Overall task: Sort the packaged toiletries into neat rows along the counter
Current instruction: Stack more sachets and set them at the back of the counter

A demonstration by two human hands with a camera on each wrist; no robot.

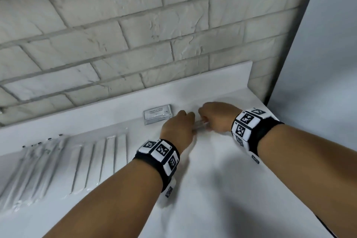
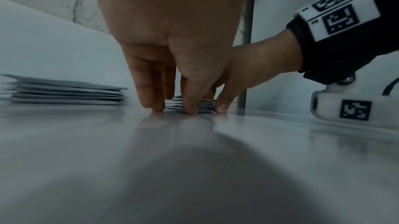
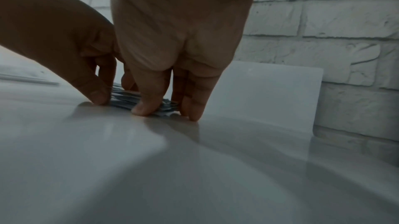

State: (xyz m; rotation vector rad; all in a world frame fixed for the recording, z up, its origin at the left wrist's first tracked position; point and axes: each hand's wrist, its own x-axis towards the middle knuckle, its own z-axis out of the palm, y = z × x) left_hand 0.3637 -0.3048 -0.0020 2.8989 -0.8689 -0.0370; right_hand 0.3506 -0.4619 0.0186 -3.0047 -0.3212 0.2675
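Note:
A small stack of flat sachets [image 1: 201,124] lies on the white counter [image 1: 222,170] near the back wall. My left hand [image 1: 185,121] holds its left end and my right hand [image 1: 204,120] holds its right end, fingertips down on the counter. In the left wrist view my left hand [image 2: 172,108] pinches the stack [image 2: 206,106] between thumb and fingers, with the right thumb [image 2: 222,108] at its other end. In the right wrist view my right hand [image 3: 168,108] pinches the same stack [image 3: 123,98]. Most of the stack is hidden by fingers.
A second stack of printed sachets [image 1: 157,116] lies just left of my hands, against the white backsplash [image 1: 212,79]. Several long wrapped items [image 1: 100,162] and several black-tipped ones [image 1: 36,168] lie in rows at the left. A brick wall [image 1: 135,35] is behind.

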